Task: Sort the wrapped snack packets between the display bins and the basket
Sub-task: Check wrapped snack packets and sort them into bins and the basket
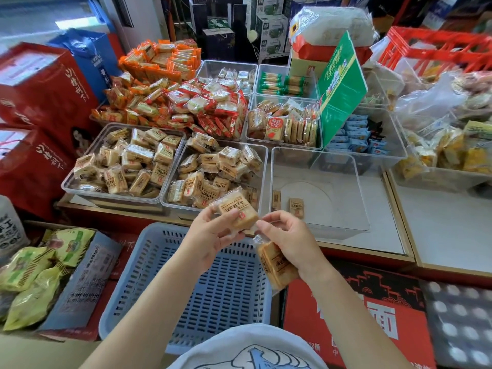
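Left hand [213, 237] is gripping one wrapped snack packet [237, 212], thumb on the near face and fingers curled under it, holding it up just above the far rim of the blue basket [213, 296]. Right hand [288, 242] is sitting at 3 o'clock of the left hand, nearly touching it, fingers curled round a second packet [277, 265] that is hanging down from the palm, tilted, over the basket's right edge. Basket is sitting at 6 o'clock in the view, its slotted floor showing. Beyond the hands at 12 o'clock a clear bin [213, 177] is holding a heap of the same tan packets; another full bin [125, 161] is lying at 10 o'clock, touching it side by side. At 2 o'clock a clear bin [319, 187] is holding two small packets [296, 207] near its front wall, well apart from the rest. Further back, red packets [213, 107] are piling up at 12 o'clock, orange packets [162, 59] at 11 o'clock. A green sign [342, 83] is leaning at 1 o'clock over a bin of square packets [285, 123], with blue packets [356, 134] just beside it. Red cartons [40, 102] are standing at 9 o'clock, green bags [34, 275] are lying at 8 o'clock, a red crate [436, 49] is sitting at 2 o'clock far back.
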`<state>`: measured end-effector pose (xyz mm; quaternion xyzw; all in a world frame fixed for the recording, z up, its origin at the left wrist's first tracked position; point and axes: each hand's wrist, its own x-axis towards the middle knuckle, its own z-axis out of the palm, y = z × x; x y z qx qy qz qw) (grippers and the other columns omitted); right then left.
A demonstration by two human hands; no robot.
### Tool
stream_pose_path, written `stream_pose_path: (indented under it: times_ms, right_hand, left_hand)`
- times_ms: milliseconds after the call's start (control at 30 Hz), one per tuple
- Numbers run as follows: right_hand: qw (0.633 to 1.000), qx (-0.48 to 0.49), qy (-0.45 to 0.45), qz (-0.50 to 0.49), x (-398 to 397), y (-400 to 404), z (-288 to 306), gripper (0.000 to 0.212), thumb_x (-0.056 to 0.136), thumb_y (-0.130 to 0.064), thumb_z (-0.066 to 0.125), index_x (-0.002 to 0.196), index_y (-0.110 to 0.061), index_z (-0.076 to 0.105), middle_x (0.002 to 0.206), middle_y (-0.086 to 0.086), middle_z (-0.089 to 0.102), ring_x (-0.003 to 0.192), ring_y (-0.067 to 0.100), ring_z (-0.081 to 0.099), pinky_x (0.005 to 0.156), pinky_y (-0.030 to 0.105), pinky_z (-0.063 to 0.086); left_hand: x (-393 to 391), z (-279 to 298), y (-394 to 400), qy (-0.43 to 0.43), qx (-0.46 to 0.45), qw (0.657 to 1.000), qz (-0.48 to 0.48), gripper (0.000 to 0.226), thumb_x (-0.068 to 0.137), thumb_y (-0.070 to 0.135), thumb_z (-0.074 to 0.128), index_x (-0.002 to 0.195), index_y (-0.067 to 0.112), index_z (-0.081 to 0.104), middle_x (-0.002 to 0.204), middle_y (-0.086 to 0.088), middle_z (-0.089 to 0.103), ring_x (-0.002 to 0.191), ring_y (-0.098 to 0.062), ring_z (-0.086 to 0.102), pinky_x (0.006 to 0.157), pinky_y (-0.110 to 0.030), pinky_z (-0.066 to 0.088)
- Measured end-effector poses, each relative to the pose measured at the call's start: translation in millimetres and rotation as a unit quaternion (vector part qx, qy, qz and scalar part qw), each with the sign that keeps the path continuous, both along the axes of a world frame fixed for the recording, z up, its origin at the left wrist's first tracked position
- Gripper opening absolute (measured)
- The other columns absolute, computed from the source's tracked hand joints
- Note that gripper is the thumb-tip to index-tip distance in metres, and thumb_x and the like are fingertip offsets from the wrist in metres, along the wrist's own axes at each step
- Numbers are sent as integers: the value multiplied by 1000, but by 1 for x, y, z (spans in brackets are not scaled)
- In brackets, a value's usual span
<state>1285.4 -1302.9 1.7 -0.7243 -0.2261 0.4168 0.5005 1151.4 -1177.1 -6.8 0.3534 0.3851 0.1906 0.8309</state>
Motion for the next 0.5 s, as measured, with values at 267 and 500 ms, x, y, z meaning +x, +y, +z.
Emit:
stream_pose_path:
  times_ms: [267, 500]
  right_hand:
    - [999, 32, -10, -20, 0, 2, -4, 24, 96, -38, 67, 91, -15, 68, 73, -3, 70, 66, 12, 67, 68, 29, 58]
    - [999, 16, -15, -28, -2, 3, -6, 28, 96, -41, 66, 89, -14, 70, 73, -1, 71, 66, 14, 68, 67, 27, 59]
  left_hand:
    - [6, 0, -6, -21, -9, 998, -53, 48, 76, 6, 76, 121, -1, 62, 114, -17, 75, 95, -23, 74, 70, -24, 61]
    - [6, -1, -11, 9, 49, 998, -49, 42, 81, 5, 76, 120, -1, 62, 104, -11, 78, 93, -20, 75, 74, -27, 61]
